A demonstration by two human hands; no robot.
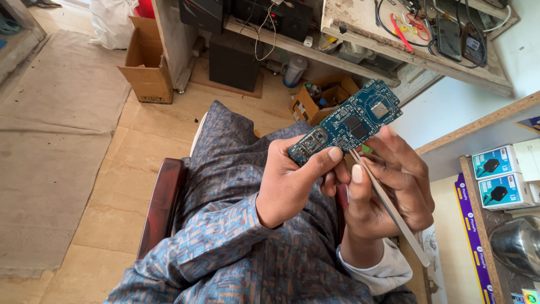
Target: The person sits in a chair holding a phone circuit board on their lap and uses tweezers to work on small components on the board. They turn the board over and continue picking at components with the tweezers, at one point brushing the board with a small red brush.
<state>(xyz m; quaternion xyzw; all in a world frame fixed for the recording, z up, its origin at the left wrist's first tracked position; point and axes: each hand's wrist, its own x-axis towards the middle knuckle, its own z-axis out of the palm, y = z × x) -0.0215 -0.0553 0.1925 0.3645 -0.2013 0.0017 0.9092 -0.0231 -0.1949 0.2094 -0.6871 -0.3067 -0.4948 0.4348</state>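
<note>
We hold a blue circuit board (349,121) in our left hand (292,183), fingers closed around its lower end, raised above our lap. Our right hand (391,186) pinches metal tweezers (388,205), their tips touching the board's lower edge. 2 small boxes (498,177) lie at the bench's (478,208) near edge.

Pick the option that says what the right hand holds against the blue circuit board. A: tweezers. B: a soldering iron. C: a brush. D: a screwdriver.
A: the right hand pinches slim metal tweezers whose tips meet the lower edge of the circuit board, which the left hand holds up.
</note>
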